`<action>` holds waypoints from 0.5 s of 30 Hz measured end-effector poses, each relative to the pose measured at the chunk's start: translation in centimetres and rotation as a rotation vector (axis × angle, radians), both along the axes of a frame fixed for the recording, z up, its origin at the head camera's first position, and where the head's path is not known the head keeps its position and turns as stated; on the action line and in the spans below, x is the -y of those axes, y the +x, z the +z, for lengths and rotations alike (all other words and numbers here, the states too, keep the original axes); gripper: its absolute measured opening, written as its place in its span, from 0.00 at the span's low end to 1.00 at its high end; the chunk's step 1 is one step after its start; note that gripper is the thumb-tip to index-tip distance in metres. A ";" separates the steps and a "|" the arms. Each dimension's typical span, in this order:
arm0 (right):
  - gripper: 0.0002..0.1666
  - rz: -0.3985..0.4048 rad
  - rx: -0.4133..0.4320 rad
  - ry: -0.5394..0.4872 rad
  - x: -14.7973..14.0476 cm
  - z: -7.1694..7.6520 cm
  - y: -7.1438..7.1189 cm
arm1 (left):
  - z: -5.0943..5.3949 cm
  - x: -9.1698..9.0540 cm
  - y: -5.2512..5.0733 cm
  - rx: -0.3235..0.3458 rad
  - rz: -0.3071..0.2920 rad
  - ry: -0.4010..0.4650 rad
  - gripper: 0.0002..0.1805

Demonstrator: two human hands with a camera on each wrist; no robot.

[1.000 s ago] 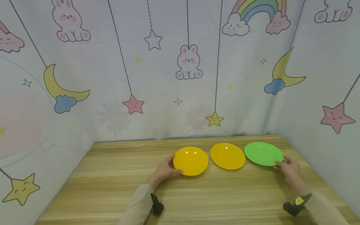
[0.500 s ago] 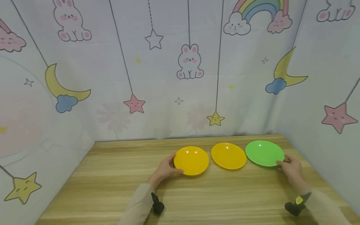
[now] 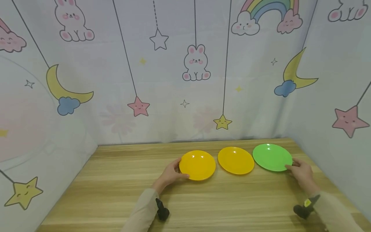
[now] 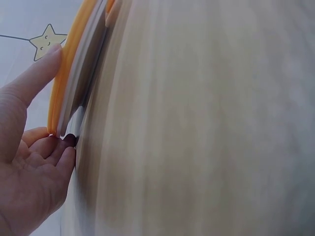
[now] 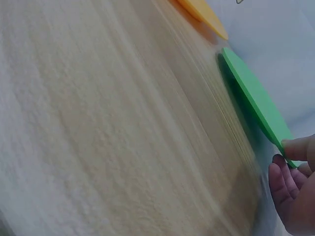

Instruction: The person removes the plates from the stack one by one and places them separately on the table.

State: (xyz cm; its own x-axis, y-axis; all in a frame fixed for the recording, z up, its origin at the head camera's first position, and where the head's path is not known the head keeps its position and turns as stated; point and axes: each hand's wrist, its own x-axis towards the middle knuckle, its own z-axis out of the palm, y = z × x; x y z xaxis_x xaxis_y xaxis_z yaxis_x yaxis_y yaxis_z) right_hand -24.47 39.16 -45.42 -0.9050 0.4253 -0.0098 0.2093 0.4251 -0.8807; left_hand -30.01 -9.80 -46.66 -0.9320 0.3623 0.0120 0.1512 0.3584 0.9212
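My left hand point(image 3: 171, 174) grips the left rim of a yellow plate point(image 3: 197, 165), thumb on the upper edge and fingers below. In the left wrist view, pale rims point(image 4: 70, 101) show directly beneath this yellow plate point(image 4: 63, 81), so it tops a stack; how many lie there is unclear. At the right, my right hand point(image 3: 301, 174) pinches the near-right rim of a green plate point(image 3: 272, 157). The right wrist view has the thumb over that green plate's edge point(image 5: 261, 103) and curled fingers under it. Between them lies another yellow plate point(image 3: 236, 160), untouched.
The plates are in a row near the back of a wood-grain table point(image 3: 185, 206). A white cloth point(image 3: 162, 87) printed with rabbits, stars and moons hangs behind and along both sides. Each wrist carries a black camera mount point(image 3: 163, 211).
The green plate has shifted slightly toward the back with my right hand. My left hand and the yellow plates hold their places; the whole view has drifted a little.
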 end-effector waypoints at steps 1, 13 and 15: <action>0.38 0.003 0.004 0.010 0.0 -0.1 0.0 | 0.0 0.0 0.0 0.002 0.000 0.002 0.52; 0.35 0.012 0.043 0.121 0.0 -0.1 -0.1 | -0.6 0.1 -0.2 0.005 0.009 -0.013 0.53; 0.36 0.018 0.058 0.154 0.0 0.1 -0.1 | -0.6 0.1 -0.2 0.005 0.011 -0.010 0.53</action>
State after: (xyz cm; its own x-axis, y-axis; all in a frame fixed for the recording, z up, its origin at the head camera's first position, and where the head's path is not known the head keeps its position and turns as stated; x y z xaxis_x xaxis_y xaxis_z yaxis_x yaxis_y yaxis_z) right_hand -24.62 39.13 -45.33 -0.9123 0.4095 0.0024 0.2486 0.5585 -0.7913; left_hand -30.25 -9.92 -47.29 -0.9361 0.3518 0.0035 0.1422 0.3692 0.9184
